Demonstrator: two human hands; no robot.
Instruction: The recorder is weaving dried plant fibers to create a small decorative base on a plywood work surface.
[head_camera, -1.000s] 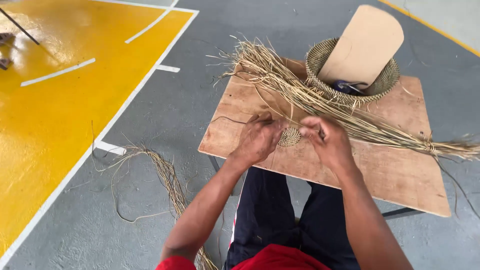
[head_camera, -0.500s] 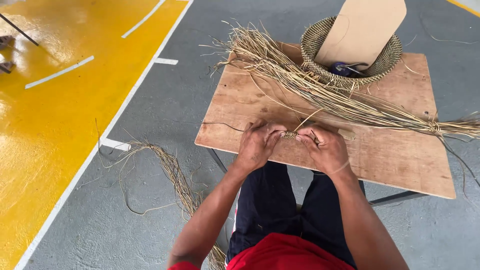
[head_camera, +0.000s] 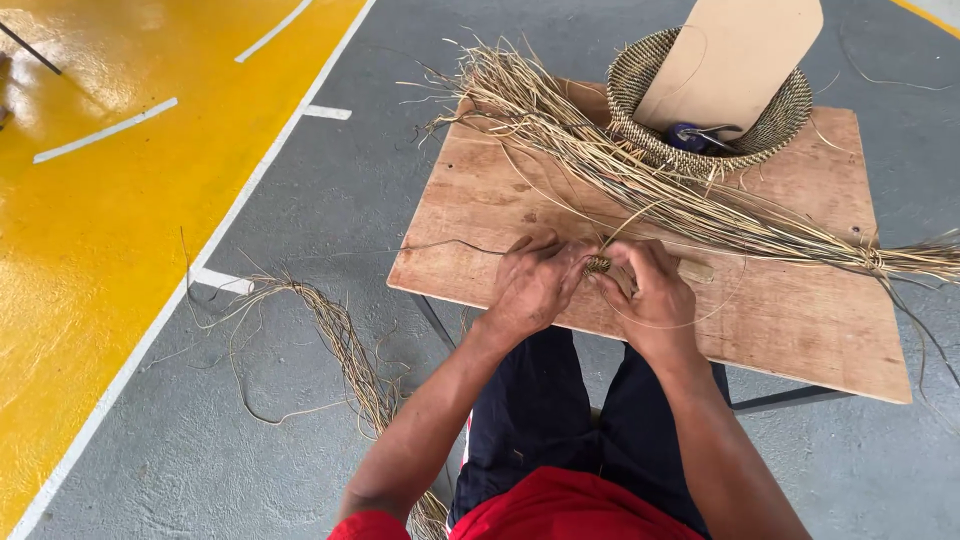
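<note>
Both hands have stayed together, left hand (head_camera: 532, 285) and right hand (head_camera: 652, 292) fingers pinching the small woven coil (head_camera: 597, 265).

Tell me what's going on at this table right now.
A seated person pinches a small coiled woven piece between the left hand and the right hand over a wooden board. A bundle of dried grass lies across the board beside a woven basket holding a flat tan panel. More loose grass lies on the floor.
</note>
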